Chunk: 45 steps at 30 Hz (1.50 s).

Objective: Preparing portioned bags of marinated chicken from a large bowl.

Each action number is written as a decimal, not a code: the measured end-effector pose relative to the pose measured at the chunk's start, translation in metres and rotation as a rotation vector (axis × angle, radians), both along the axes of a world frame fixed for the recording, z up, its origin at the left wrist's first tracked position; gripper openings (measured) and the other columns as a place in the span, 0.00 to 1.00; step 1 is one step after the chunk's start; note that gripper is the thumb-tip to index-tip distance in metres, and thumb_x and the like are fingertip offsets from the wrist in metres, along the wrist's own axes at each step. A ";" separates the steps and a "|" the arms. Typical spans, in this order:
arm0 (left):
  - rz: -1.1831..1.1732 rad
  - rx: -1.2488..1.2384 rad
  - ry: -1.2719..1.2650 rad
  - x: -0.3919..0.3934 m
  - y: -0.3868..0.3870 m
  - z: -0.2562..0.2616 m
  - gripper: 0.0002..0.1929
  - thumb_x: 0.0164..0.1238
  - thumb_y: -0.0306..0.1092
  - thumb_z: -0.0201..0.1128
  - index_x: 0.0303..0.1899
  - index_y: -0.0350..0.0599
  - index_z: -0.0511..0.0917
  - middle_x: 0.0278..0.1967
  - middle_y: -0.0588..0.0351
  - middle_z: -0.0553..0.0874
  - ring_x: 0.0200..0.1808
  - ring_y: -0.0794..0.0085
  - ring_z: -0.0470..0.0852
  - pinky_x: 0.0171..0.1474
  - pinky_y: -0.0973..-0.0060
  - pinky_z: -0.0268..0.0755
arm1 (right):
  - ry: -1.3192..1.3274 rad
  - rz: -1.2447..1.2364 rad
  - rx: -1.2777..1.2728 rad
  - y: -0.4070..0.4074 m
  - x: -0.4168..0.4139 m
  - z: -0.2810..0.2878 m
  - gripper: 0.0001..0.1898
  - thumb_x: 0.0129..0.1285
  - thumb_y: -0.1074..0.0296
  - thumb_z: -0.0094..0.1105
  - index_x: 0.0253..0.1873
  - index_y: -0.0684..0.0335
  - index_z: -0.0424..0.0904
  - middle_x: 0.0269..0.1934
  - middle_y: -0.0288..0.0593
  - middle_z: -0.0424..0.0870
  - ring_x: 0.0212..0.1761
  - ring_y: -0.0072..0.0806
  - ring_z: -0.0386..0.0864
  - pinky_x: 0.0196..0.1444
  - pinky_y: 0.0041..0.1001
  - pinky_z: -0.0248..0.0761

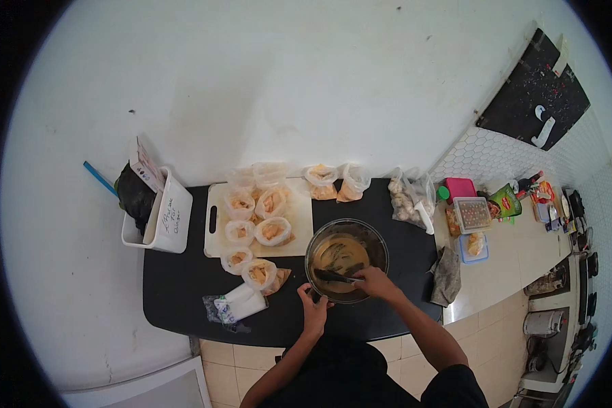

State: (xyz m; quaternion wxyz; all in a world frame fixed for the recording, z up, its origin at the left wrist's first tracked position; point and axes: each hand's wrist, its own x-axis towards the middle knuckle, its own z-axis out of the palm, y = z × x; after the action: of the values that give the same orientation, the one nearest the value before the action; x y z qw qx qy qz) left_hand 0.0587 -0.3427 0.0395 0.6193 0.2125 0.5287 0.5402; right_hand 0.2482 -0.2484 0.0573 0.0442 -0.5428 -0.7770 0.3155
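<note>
A large round metal bowl (385, 239) stands on the black table, with a brownish-orange batter-like liquid (344, 252) in it. My right hand (376, 282) is closed on a black utensil (329, 276), whose far end dips into the liquid; its exact kind is unclear. With its fingers on the near left rim of the bowl, my left hand (314, 309) grips the edge. Left of the bowl, several open plastic bags of pale orange food pieces (273, 230) stand on and beside a white cutting board (301, 247).
A pack of white plastic bags (245, 302) lies front left on the black table (173, 301). A white bin (179, 224) is at the left. Behind right are a bag of garlic-like bulbs (402, 201) and a white-handled tool (424, 218). A grey cloth (445, 278) hangs at the right edge.
</note>
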 end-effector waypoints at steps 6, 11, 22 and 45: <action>0.024 -0.039 -0.003 0.010 0.013 -0.003 0.24 0.69 0.22 0.54 0.58 0.52 0.52 0.55 0.47 0.67 0.49 0.69 0.76 0.47 0.72 0.78 | 0.202 -0.309 -0.567 0.025 0.019 0.018 0.18 0.58 0.62 0.65 0.50 0.65 0.84 0.30 0.45 0.85 0.32 0.25 0.79 0.40 0.30 0.72; 0.049 -0.024 -0.009 0.015 0.015 0.001 0.22 0.69 0.20 0.52 0.57 0.48 0.52 0.56 0.47 0.65 0.45 0.71 0.77 0.46 0.73 0.80 | 0.182 -0.137 -0.218 0.027 0.038 0.027 0.18 0.58 0.59 0.64 0.51 0.60 0.85 0.39 0.52 0.86 0.42 0.48 0.83 0.47 0.38 0.74; -0.016 -0.027 -0.031 0.034 0.050 0.000 0.23 0.71 0.24 0.56 0.58 0.51 0.52 0.56 0.47 0.65 0.49 0.68 0.76 0.50 0.70 0.81 | 0.017 -0.195 -0.060 0.026 0.023 0.002 0.19 0.57 0.60 0.64 0.54 0.57 0.83 0.48 0.53 0.83 0.52 0.47 0.80 0.54 0.42 0.73; -0.459 0.054 0.665 0.019 0.349 -0.021 0.12 0.72 0.40 0.55 0.50 0.46 0.77 0.41 0.53 0.81 0.43 0.69 0.80 0.49 0.73 0.73 | 0.442 -0.395 -0.143 0.041 0.094 0.051 0.18 0.61 0.63 0.66 0.54 0.63 0.83 0.42 0.50 0.84 0.47 0.39 0.80 0.50 0.34 0.71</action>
State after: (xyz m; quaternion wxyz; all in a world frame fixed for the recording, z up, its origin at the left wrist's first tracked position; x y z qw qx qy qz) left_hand 0.0780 0.0063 0.0189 0.5131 0.5044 0.6247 0.3033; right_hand 0.3421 -0.2076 0.1080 0.2344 -0.6031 -0.6040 0.4653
